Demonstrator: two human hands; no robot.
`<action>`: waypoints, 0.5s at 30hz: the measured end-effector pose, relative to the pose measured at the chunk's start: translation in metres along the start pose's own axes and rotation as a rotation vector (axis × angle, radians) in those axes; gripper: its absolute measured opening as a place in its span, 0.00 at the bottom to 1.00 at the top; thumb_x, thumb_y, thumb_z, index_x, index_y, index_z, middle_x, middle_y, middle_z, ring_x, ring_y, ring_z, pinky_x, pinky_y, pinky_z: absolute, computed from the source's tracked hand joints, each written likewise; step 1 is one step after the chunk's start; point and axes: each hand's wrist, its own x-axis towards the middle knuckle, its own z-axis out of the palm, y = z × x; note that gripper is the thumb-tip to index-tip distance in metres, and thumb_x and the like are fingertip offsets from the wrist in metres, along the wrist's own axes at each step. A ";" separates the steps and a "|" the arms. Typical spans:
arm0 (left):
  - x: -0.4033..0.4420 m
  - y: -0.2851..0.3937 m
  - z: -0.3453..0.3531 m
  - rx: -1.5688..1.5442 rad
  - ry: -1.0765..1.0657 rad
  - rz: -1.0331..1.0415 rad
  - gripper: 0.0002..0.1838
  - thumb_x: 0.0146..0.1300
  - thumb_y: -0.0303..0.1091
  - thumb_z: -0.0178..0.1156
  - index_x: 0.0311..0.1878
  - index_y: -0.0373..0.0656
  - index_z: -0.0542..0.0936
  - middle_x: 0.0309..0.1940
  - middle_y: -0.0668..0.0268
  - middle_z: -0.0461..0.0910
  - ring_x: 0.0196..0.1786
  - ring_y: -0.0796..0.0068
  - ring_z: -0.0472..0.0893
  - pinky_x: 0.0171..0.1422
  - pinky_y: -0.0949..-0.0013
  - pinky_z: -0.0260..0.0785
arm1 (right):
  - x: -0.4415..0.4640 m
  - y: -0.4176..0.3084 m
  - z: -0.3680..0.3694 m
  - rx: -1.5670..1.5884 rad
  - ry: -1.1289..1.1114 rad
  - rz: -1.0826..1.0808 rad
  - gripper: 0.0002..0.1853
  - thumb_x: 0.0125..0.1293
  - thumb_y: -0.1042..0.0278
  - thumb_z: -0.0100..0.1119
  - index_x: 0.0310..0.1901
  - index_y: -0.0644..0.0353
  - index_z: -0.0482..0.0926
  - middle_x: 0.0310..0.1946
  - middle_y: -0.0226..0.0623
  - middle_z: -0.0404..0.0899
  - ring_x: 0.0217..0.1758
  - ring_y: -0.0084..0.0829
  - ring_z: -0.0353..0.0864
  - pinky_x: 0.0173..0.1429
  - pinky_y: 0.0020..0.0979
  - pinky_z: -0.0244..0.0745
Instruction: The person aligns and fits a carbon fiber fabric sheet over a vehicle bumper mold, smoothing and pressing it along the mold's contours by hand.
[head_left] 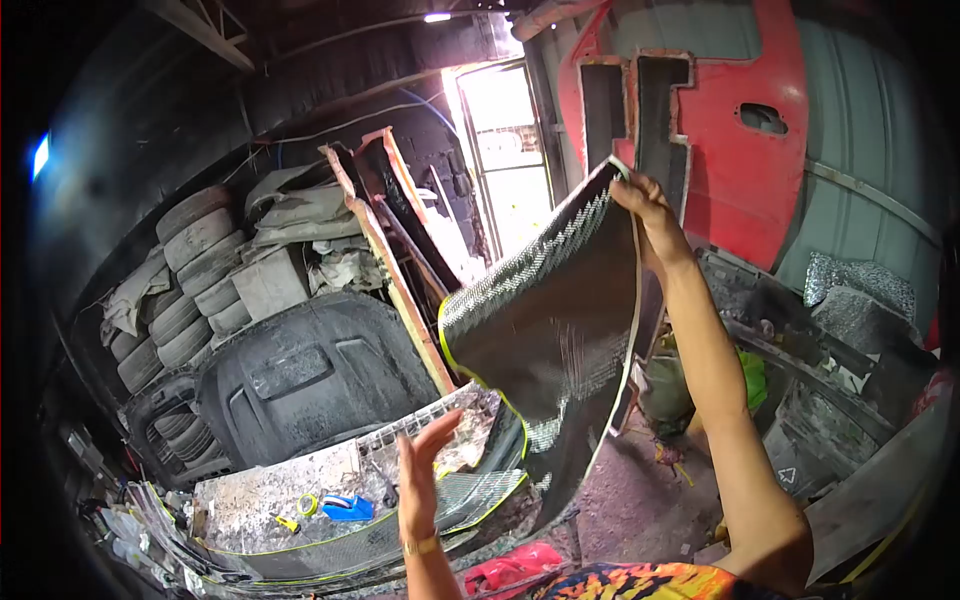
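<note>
My right hand (645,205) is raised, with its fingers closed on the top corner of a sheet of carbon-fibre cloth (560,320). The dark woven sheet hangs down and curls, and yellow tape runs along part of its edge. My left hand (422,485) is held upright, thumb and fingers apart, over the workbench (265,500) and left of the hanging sheet. Nothing is in it. Left of that hand, a blue tape dispenser (347,508), a yellow tape roll (307,505) and a small yellow tool (288,524) lie on the bench. Another yellow-edged woven strip (340,562) lies along the bench's near edge.
Behind the bench leans a black car bonnet (320,375), with stacked tyres (190,225) further left. Long rough-edged moulds (395,225) stand beside a bright doorway (510,150). A red car door panel (745,170) is at the right, above clutter and silver bubble wrap (860,285).
</note>
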 end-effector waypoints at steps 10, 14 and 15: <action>0.121 0.007 0.183 -0.503 -0.513 -0.293 0.39 0.74 0.66 0.38 0.69 0.41 0.73 0.59 0.55 0.82 0.57 0.50 0.83 0.65 0.45 0.72 | -0.132 -0.084 -0.127 -0.088 -0.008 0.030 0.19 0.58 0.66 0.74 0.51 0.62 0.84 0.42 0.27 0.86 0.46 0.24 0.83 0.56 0.31 0.76; 0.146 -0.039 0.219 -0.207 -0.429 -0.314 0.40 0.75 0.67 0.37 0.61 0.36 0.78 0.51 0.55 0.85 0.51 0.63 0.84 0.62 0.60 0.72 | -0.166 -0.114 -0.147 -0.035 0.030 0.060 0.19 0.57 0.70 0.72 0.50 0.65 0.83 0.44 0.32 0.87 0.48 0.25 0.84 0.55 0.31 0.76; 0.148 -0.047 0.233 -0.258 -0.417 -0.367 0.42 0.75 0.68 0.37 0.58 0.33 0.79 0.50 0.54 0.85 0.51 0.64 0.84 0.63 0.63 0.72 | -0.174 -0.119 -0.153 0.001 0.037 0.109 0.18 0.57 0.71 0.70 0.50 0.66 0.84 0.44 0.32 0.87 0.48 0.25 0.84 0.56 0.30 0.76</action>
